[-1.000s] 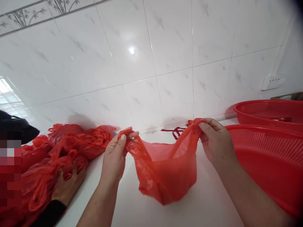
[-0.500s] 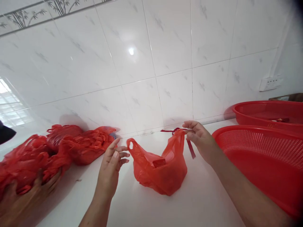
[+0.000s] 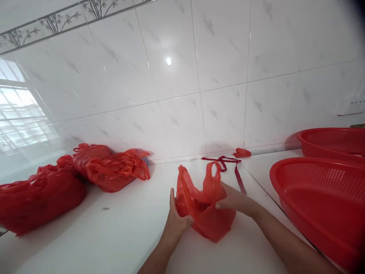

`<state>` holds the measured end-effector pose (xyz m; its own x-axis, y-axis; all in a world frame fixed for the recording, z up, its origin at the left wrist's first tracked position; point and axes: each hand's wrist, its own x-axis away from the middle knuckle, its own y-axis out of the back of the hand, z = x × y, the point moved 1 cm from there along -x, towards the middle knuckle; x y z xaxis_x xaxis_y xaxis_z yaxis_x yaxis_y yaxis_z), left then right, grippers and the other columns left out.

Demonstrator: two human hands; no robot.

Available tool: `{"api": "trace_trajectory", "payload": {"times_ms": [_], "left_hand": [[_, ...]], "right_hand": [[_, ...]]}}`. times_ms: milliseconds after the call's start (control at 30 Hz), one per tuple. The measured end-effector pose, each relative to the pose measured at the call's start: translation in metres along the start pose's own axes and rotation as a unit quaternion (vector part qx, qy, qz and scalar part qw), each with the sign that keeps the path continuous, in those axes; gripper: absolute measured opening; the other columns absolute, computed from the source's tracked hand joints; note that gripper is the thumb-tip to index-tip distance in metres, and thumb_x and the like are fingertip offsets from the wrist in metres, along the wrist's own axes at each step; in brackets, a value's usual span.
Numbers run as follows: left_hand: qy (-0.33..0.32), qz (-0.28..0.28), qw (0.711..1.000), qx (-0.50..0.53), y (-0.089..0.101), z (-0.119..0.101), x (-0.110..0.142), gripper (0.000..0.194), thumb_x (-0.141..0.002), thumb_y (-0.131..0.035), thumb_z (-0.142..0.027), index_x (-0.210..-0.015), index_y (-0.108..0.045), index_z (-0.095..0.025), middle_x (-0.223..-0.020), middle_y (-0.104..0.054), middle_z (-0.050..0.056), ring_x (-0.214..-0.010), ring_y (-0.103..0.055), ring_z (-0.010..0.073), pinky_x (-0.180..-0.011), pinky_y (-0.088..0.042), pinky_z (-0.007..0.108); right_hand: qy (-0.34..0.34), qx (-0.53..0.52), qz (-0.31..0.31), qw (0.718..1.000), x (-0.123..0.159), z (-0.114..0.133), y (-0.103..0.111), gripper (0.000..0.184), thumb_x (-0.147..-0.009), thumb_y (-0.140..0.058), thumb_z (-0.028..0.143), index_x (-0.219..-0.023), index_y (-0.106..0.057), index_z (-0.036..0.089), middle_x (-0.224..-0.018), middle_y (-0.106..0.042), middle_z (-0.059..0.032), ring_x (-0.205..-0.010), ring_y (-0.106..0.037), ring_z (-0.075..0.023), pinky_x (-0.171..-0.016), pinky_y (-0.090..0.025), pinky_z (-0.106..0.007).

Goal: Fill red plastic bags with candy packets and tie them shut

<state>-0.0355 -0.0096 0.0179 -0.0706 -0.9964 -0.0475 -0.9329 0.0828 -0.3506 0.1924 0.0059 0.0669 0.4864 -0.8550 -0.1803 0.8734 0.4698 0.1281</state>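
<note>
A small red plastic bag [image 3: 203, 207] stands on the white counter [image 3: 128, 236] with its two handles pointing up. My left hand [image 3: 176, 221] cups the bag's left side, fingers and thumb closed against the plastic. My right hand [image 3: 234, 200] presses the bag's right side, thumb on the plastic, the other fingers partly hidden behind it. Something lumpy fills the bag; what it is does not show.
Piles of red plastic bags [image 3: 111, 171] lie at the left against the tiled wall. Two red perforated baskets [image 3: 322, 198] sit at the right. A dark red ribbon [image 3: 228, 161] and a small red piece [image 3: 242, 153] lie by the wall.
My hands let go of the bag's handles and dropped to clasp its sides. The view shifted left and the other person's hand left the picture.
</note>
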Motion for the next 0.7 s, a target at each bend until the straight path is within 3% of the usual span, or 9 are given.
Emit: {"api": "trace_trajectory", "payload": {"times_ms": [133, 233, 333, 500, 600, 633, 700], "left_hand": [[0.022, 0.055, 0.997, -0.040, -0.011, -0.004, -0.017, 0.057, -0.061, -0.078, -0.027, -0.114, -0.059, -0.018, -0.108, -0.066, 0.011, -0.106, -0.058, 0.0311, -0.082, -0.050, 0.034], [0.045, 0.046, 0.997, 0.050, -0.010, -0.002, -0.037, 0.035, -0.073, -0.068, -0.036, -0.103, -0.064, -0.016, -0.095, -0.070, 0.009, -0.093, -0.065, 0.0262, -0.078, -0.051, 0.033], [0.055, -0.001, 0.987, 0.148, -0.001, 0.009, -0.062, 0.033, -0.075, -0.068, -0.033, -0.103, -0.063, -0.018, -0.098, -0.070, 0.008, -0.091, -0.065, 0.0229, -0.081, -0.051, 0.031], [0.085, -0.062, 0.962, 0.253, 0.012, 0.034, -0.094, 0.023, -0.075, -0.069, -0.025, -0.096, -0.063, -0.019, -0.097, -0.069, 0.007, -0.094, -0.065, 0.0227, -0.087, -0.050, 0.034], [0.108, -0.046, 0.952, 0.284, 0.011, 0.036, -0.100, 0.016, -0.075, -0.067, -0.029, -0.086, -0.064, -0.017, -0.086, -0.070, 0.005, -0.090, -0.066, 0.0234, -0.087, -0.050, 0.036], [0.119, -0.026, 0.950, 0.288, 0.009, 0.033, -0.099, 0.021, -0.076, -0.066, -0.035, -0.087, -0.065, -0.017, -0.085, -0.070, 0.006, -0.090, -0.066, 0.0242, -0.087, -0.050, 0.037], [0.144, 0.031, 0.945, 0.291, 0.006, 0.027, -0.095, 0.042, -0.076, -0.060, -0.053, -0.094, -0.065, -0.016, -0.089, -0.070, 0.009, -0.093, -0.065, 0.0269, -0.087, -0.050, 0.039]], "right_hand": [[-0.035, -0.127, 0.020, 0.991, -0.008, -0.012, -0.006, 0.033, -0.073, -0.067, 0.036, -0.099, -0.063, 0.016, -0.094, -0.068, -0.0061, -0.089, -0.064, -0.0227, -0.085, -0.047, -0.040], [-0.032, -0.262, -0.049, 0.963, -0.019, -0.027, 0.002, 0.023, -0.075, -0.066, 0.032, -0.093, -0.064, 0.017, -0.090, -0.070, -0.0055, -0.086, -0.065, -0.0213, -0.083, -0.048, -0.037], [-0.015, -0.374, -0.128, 0.918, -0.038, -0.049, 0.014, 0.020, -0.074, -0.068, 0.029, -0.091, -0.065, 0.018, -0.091, -0.071, -0.0053, -0.088, -0.065, -0.0212, -0.082, -0.049, -0.034], [-0.056, -0.477, -0.162, 0.862, -0.077, -0.086, 0.022, 0.023, -0.072, -0.063, 0.022, -0.095, -0.066, 0.019, -0.091, -0.071, -0.0045, -0.088, -0.065, -0.0200, -0.079, -0.050, -0.031], [-0.086, -0.507, -0.193, 0.835, -0.091, -0.096, 0.019, 0.010, -0.069, -0.059, 0.017, -0.077, -0.064, 0.020, -0.076, -0.069, -0.0009, -0.075, -0.065, -0.0173, -0.071, -0.050, -0.029], [-0.098, -0.510, -0.192, 0.833, -0.094, -0.097, 0.016, 0.004, -0.068, -0.058, 0.017, -0.070, -0.061, 0.020, -0.070, -0.068, 0.0000, -0.069, -0.064, -0.0162, -0.067, -0.050, -0.028], [-0.115, -0.504, -0.176, 0.838, -0.095, -0.094, 0.009, 0.011, -0.070, -0.058, 0.020, -0.059, -0.054, 0.020, -0.060, -0.062, 0.0013, -0.057, -0.059, -0.0139, -0.059, -0.047, -0.026]]}}
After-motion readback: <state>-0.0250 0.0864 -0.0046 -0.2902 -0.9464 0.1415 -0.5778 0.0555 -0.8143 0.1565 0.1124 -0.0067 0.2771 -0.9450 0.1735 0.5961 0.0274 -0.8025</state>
